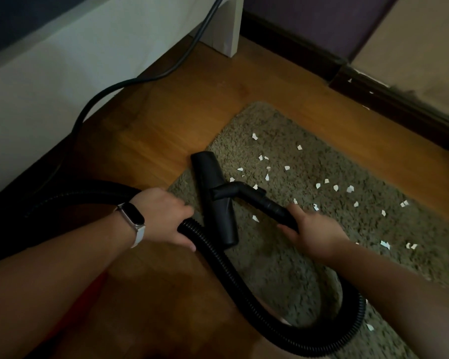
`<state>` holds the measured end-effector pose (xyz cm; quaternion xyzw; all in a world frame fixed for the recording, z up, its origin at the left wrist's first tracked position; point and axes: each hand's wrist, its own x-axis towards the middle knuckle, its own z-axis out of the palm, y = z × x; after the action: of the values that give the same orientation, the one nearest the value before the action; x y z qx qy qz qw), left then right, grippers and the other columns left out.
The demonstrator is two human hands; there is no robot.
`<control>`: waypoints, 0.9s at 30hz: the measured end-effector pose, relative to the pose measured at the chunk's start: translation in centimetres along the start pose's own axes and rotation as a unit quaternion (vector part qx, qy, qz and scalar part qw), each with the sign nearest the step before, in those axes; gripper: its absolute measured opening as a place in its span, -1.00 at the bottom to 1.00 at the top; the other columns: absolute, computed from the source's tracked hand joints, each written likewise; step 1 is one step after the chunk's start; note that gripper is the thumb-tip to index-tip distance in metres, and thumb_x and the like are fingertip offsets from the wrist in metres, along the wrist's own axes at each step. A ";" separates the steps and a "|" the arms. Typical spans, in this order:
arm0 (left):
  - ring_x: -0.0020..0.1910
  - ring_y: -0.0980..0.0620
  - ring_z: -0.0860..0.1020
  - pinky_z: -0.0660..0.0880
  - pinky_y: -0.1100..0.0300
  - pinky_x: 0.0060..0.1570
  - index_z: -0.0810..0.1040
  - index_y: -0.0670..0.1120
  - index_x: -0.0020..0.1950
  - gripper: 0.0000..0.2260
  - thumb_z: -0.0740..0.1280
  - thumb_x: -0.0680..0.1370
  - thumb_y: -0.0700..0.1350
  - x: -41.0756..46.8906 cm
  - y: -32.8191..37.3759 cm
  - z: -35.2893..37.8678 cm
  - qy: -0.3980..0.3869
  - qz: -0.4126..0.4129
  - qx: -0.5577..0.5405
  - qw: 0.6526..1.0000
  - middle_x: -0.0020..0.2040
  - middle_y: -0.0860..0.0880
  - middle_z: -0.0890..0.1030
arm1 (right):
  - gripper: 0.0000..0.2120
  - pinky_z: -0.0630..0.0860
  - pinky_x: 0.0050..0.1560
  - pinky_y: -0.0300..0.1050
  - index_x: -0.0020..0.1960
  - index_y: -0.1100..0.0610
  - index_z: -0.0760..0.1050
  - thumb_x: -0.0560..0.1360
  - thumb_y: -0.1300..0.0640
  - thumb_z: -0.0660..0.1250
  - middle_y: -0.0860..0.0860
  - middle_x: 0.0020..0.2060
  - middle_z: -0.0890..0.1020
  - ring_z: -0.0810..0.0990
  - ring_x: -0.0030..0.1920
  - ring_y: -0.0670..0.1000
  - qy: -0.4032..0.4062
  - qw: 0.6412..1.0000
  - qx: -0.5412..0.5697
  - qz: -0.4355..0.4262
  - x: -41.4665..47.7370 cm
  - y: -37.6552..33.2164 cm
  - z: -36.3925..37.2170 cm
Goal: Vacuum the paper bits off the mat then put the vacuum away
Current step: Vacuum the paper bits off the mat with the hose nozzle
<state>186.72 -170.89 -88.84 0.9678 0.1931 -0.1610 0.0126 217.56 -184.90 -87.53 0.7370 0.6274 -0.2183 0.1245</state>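
Note:
A shaggy olive mat (pixel 308 257) lies on the wooden floor, strewn with several white paper bits (pixel 336 188). The vacuum's black floor nozzle (pixel 213 193) rests across the mat's left edge. My right hand (pixel 314 231) grips the black handle tube (pixel 267 202) behind the nozzle. My left hand (pixel 166 216), a watch on its wrist, grips the ribbed black hose (pixel 244 288) where it loops past the nozzle. The hose curls around under my right forearm. The vacuum's body is out of sight.
A white furniture panel (pixel 63 81) with a leg stands at the left and back. A dark power cable (pixel 109 92) runs along it over the wooden floor (pixel 182 107). A dark skirting board (pixel 399 99) lines the wall at the right.

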 end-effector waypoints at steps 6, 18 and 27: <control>-0.53 0.06 0.49 0.43 0.22 -0.43 0.48 0.00 -0.34 -0.40 0.15 0.34 0.55 -0.3 -0.5 1.1 0.218 0.027 -0.011 0.976 -0.47 0.10 0.49 | -0.65 0.55 -0.29 -0.13 0.30 -0.07 0.37 0.59 -0.20 0.22 -0.10 -0.25 0.54 0.57 -0.31 -0.07 0.003 0.997 0.077 0.003 -0.4 1.0 0.2; -0.50 0.04 0.50 0.49 0.17 -0.42 0.48 -0.01 -0.34 -0.33 0.03 0.38 0.58 -0.3 -0.6 1.4 0.232 0.000 -0.063 0.971 -0.45 0.10 0.49 | -0.62 0.54 -0.32 -0.12 0.36 -0.10 0.31 0.61 -0.22 0.13 -0.06 -0.20 0.56 0.58 -0.26 0.02 0.022 0.999 0.008 0.031 0.0 -0.7 -1.0; -0.53 0.09 0.47 0.43 0.22 -0.45 0.44 0.04 -0.35 -0.36 0.02 0.36 0.59 -0.1 -0.8 1.6 0.223 -0.024 -0.068 0.972 -0.47 0.14 0.46 | -0.66 0.56 -0.38 -0.10 0.29 -0.12 0.41 0.57 -0.21 0.24 -0.09 -0.34 0.55 0.56 -0.38 -0.02 0.066 0.987 0.056 0.136 -1.6 5.2 -1.7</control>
<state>185.81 -170.33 -90.33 0.9713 0.2244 0.0726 0.0315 222.79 -186.46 -85.78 0.8340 0.5151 -0.1850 0.0703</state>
